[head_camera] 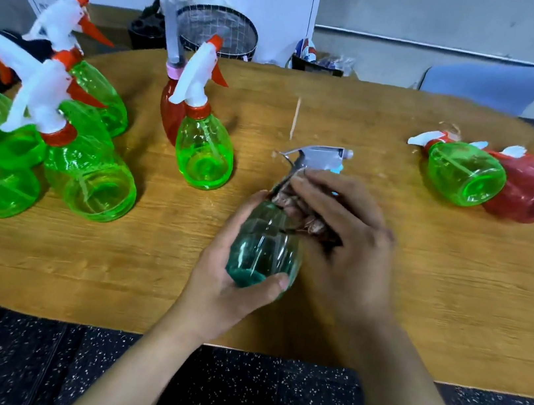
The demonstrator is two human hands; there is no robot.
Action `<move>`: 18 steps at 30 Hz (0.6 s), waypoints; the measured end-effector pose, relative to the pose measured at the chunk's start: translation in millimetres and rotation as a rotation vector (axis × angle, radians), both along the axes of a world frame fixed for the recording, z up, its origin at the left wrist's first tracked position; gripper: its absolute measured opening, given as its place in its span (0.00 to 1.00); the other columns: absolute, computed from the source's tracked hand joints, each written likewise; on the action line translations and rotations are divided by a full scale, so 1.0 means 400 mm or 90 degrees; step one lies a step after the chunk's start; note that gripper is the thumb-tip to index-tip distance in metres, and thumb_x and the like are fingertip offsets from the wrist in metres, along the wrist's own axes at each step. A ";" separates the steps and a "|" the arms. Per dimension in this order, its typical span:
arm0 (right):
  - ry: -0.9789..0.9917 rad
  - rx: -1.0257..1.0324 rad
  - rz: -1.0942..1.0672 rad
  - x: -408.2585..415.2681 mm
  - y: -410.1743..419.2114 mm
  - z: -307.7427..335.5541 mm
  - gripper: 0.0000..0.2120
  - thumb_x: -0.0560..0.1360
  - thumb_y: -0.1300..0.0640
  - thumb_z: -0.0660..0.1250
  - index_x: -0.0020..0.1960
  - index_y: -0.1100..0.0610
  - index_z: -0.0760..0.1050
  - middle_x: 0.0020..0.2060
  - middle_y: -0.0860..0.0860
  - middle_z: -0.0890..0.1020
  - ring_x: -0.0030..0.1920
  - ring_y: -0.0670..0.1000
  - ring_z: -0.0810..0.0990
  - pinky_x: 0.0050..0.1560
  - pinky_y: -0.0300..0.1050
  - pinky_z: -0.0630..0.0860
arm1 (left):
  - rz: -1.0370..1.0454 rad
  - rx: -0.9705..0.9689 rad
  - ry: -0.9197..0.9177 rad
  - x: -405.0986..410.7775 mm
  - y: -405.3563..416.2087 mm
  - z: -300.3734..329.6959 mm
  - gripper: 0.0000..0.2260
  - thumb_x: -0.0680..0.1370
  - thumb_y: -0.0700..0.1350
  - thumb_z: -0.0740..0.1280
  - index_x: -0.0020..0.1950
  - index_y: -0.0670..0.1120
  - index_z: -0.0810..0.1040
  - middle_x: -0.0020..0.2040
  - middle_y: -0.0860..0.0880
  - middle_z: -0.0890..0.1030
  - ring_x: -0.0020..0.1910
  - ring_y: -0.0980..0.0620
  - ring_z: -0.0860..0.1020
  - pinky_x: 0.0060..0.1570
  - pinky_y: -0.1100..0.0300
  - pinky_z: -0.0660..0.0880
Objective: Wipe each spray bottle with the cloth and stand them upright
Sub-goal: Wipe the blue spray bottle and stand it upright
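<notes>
I am in the wiping step, with the teal spray bottle (264,247) held over the near middle of the wooden table (418,294). My left hand (228,286) grips its rounded base, thumb curled across the bottom and fingers wrapped behind. My right hand (340,234) presses a small brownish cloth (305,216) against the bottle's shoulder, just under the grey trigger head (317,156), fingers curled over the fabric. At the left, a cluster of green bottles (90,172) stands upright, so I judge those done. At the right, a green bottle (463,174) and a red bottle (529,196) lie on their sides, touching, so I judge them unwiped. Next I would work the cloth down the body, keeping the left-hand grip firm because the plastic looks slick, then stand this bottle beside the upright group.
</notes>
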State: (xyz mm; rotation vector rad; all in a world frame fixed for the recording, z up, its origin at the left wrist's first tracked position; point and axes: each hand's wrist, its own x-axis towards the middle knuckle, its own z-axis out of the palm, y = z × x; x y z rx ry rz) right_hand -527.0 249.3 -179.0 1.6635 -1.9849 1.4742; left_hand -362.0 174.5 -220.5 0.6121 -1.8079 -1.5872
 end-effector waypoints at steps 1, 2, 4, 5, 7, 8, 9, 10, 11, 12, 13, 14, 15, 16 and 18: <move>0.005 -0.015 -0.013 -0.005 -0.001 0.002 0.21 0.73 0.69 0.76 0.65 0.58 0.84 0.63 0.52 0.83 0.65 0.53 0.81 0.65 0.53 0.78 | -0.006 0.000 -0.004 0.001 0.002 0.001 0.42 0.73 0.35 0.78 0.82 0.51 0.64 0.71 0.60 0.80 0.71 0.56 0.79 0.67 0.57 0.79; -0.002 -0.037 -0.043 -0.012 0.001 0.005 0.19 0.75 0.68 0.77 0.65 0.59 0.84 0.63 0.52 0.83 0.64 0.53 0.81 0.65 0.53 0.78 | -0.009 -0.004 -0.010 0.002 0.004 0.001 0.42 0.73 0.37 0.79 0.82 0.53 0.64 0.72 0.60 0.79 0.71 0.55 0.79 0.67 0.55 0.79; -0.038 -0.082 -0.104 -0.027 0.007 0.015 0.16 0.78 0.64 0.76 0.65 0.60 0.84 0.62 0.54 0.83 0.63 0.53 0.82 0.64 0.49 0.79 | -0.015 -0.009 -0.013 0.005 0.006 0.002 0.42 0.72 0.41 0.80 0.82 0.55 0.65 0.73 0.61 0.78 0.72 0.55 0.78 0.66 0.55 0.80; -0.049 -0.092 -0.116 -0.030 0.010 0.018 0.15 0.78 0.62 0.76 0.65 0.61 0.83 0.62 0.55 0.82 0.63 0.53 0.82 0.64 0.48 0.79 | -0.019 -0.008 -0.014 0.007 0.007 0.004 0.42 0.72 0.42 0.80 0.82 0.56 0.65 0.73 0.61 0.77 0.72 0.55 0.78 0.66 0.56 0.80; -0.042 -0.081 -0.096 -0.025 0.009 0.017 0.15 0.78 0.61 0.76 0.65 0.61 0.83 0.62 0.55 0.82 0.63 0.53 0.82 0.64 0.49 0.79 | -0.021 -0.009 -0.013 0.006 0.006 0.009 0.42 0.72 0.45 0.79 0.82 0.57 0.65 0.73 0.61 0.77 0.72 0.55 0.78 0.66 0.55 0.80; -0.028 -0.061 -0.070 -0.020 0.006 0.015 0.16 0.78 0.63 0.76 0.65 0.60 0.84 0.62 0.54 0.82 0.63 0.54 0.81 0.64 0.51 0.79 | -0.018 -0.008 -0.013 0.005 0.007 0.010 0.42 0.72 0.46 0.79 0.82 0.58 0.65 0.73 0.60 0.77 0.72 0.55 0.78 0.67 0.54 0.80; -0.010 -0.041 -0.047 -0.015 0.004 0.012 0.18 0.76 0.66 0.78 0.65 0.59 0.84 0.62 0.54 0.82 0.64 0.55 0.81 0.64 0.53 0.79 | -0.015 -0.007 -0.012 0.004 0.006 0.011 0.42 0.72 0.46 0.79 0.82 0.58 0.65 0.74 0.60 0.77 0.73 0.54 0.78 0.68 0.53 0.79; 0.006 -0.024 -0.034 -0.014 0.003 0.011 0.20 0.74 0.68 0.78 0.65 0.58 0.84 0.62 0.53 0.83 0.64 0.55 0.82 0.64 0.55 0.79 | -0.017 -0.007 -0.010 0.004 0.007 0.012 0.41 0.72 0.46 0.78 0.82 0.58 0.64 0.74 0.59 0.77 0.73 0.54 0.77 0.68 0.52 0.79; 0.013 -0.022 -0.037 -0.015 0.002 0.013 0.21 0.74 0.69 0.78 0.65 0.58 0.84 0.62 0.53 0.83 0.64 0.55 0.82 0.63 0.55 0.79 | -0.018 -0.006 -0.010 0.005 0.007 0.012 0.41 0.72 0.46 0.78 0.82 0.58 0.64 0.74 0.59 0.77 0.73 0.53 0.77 0.69 0.52 0.79; 0.009 -0.035 -0.054 -0.019 0.003 0.017 0.19 0.75 0.66 0.77 0.65 0.59 0.84 0.62 0.52 0.83 0.63 0.54 0.82 0.64 0.53 0.79 | -0.020 -0.006 -0.012 0.006 0.007 0.012 0.42 0.72 0.47 0.79 0.82 0.58 0.64 0.75 0.59 0.77 0.73 0.53 0.77 0.68 0.52 0.79; -0.006 -0.054 -0.078 -0.025 0.006 0.023 0.16 0.77 0.62 0.76 0.65 0.59 0.84 0.62 0.53 0.83 0.63 0.53 0.82 0.64 0.51 0.79 | -0.026 -0.006 -0.017 0.007 0.008 0.013 0.42 0.72 0.47 0.79 0.83 0.58 0.64 0.75 0.60 0.76 0.73 0.54 0.77 0.68 0.54 0.79; -0.023 -0.073 -0.102 -0.029 0.009 0.030 0.15 0.78 0.59 0.74 0.64 0.60 0.84 0.62 0.53 0.83 0.62 0.52 0.82 0.64 0.48 0.79 | -0.030 -0.009 -0.020 0.007 0.008 0.014 0.42 0.72 0.48 0.79 0.83 0.58 0.64 0.75 0.61 0.76 0.73 0.55 0.77 0.66 0.57 0.79; -0.035 -0.082 -0.118 -0.031 0.010 0.035 0.16 0.79 0.56 0.73 0.64 0.61 0.84 0.61 0.53 0.83 0.61 0.51 0.82 0.63 0.45 0.79 | -0.031 -0.009 -0.021 0.007 0.008 0.015 0.42 0.72 0.48 0.79 0.83 0.58 0.64 0.75 0.62 0.76 0.73 0.56 0.77 0.65 0.59 0.79; -0.036 -0.077 -0.122 -0.030 0.010 0.035 0.16 0.79 0.56 0.73 0.64 0.61 0.84 0.61 0.53 0.83 0.61 0.51 0.82 0.63 0.44 0.79 | -0.029 -0.007 -0.020 0.007 0.008 0.014 0.42 0.72 0.48 0.79 0.83 0.58 0.64 0.74 0.62 0.76 0.73 0.56 0.77 0.65 0.59 0.79; -0.014 -0.048 -0.085 -0.020 0.004 0.024 0.15 0.78 0.62 0.76 0.64 0.60 0.84 0.61 0.53 0.83 0.62 0.52 0.82 0.63 0.47 0.79 | -0.018 -0.002 -0.015 0.006 0.006 0.013 0.42 0.72 0.48 0.79 0.83 0.59 0.65 0.74 0.58 0.78 0.73 0.53 0.78 0.68 0.53 0.79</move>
